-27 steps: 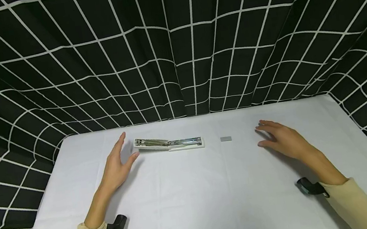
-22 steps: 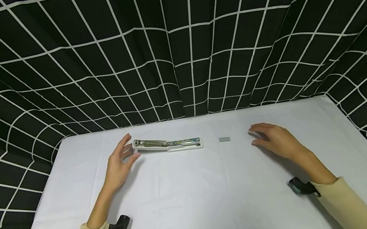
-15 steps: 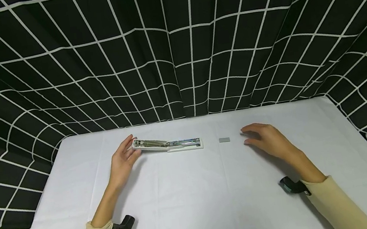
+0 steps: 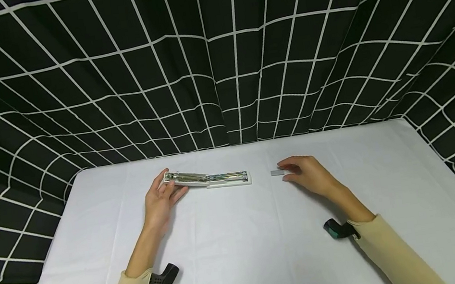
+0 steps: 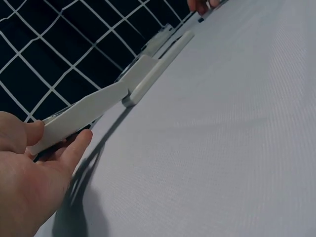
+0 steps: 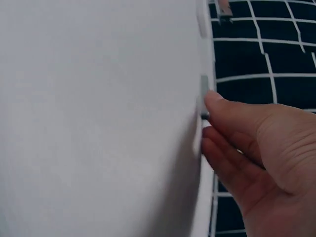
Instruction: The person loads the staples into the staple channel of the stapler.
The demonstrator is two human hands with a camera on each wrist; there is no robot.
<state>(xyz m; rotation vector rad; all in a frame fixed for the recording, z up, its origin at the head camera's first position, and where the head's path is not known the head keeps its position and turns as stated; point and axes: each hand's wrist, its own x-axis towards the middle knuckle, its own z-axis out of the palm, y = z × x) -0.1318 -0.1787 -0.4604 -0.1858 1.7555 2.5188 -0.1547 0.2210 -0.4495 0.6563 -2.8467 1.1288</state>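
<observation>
A white stapler lies opened out on the table, its metal inside facing up and its left arm raised at an angle. My left hand grips the end of that raised arm, thumb above and fingers underneath, as the left wrist view shows of the stapler and hand. To the right lies a small grey strip of staples. My right hand is around the strip's right end, thumb and fingers apart on either side. In the right wrist view, the thumb tip is right at the strip.
A white cloth covers the table. Black curtains with a white grid hang behind it and at both sides. A black wrist camera is on the left sleeve, another wrist camera on the right one.
My left hand has moved right from beside the stapler and taken hold of its raised end. My right hand has moved left to the staple strip, which still lies in place.
</observation>
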